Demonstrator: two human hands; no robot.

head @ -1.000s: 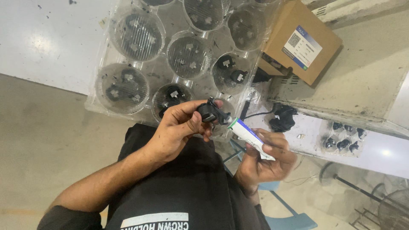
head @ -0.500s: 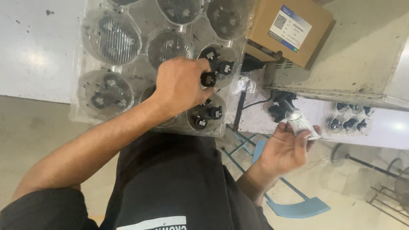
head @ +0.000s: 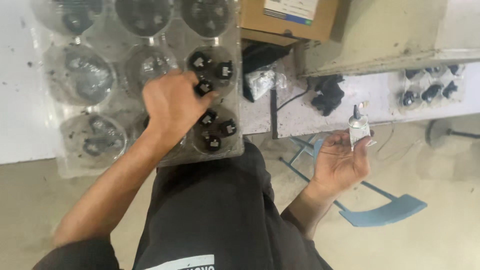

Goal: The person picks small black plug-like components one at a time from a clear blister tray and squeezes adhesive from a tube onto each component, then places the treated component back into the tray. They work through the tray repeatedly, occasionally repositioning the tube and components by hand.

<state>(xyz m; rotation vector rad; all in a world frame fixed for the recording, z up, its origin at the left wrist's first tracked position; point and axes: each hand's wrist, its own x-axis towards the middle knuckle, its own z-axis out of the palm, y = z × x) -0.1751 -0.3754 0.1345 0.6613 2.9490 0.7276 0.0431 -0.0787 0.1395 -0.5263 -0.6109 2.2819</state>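
Note:
My left hand (head: 172,105) reaches over a clear plastic tray (head: 235,65) of round cups, its fingers closed on a small black part (head: 203,88) at the rim between two cups. Those cups hold several more small black parts (head: 216,131). My right hand (head: 341,161) is held off the table's edge, palm up, with a small white tube with a dark nozzle (head: 358,128) gripped upright between thumb and fingers.
A cardboard box (head: 287,17) sits behind the tray. A black cable and a black clump of parts (head: 327,92) lie on the white table (head: 295,112). More black parts sit in a small clear pack (head: 430,90) far right. A blue stool frame (head: 385,210) stands below.
My left hand carried the black part from near my body out over the tray. My right hand drew away to the right with the tube, turning it upright.

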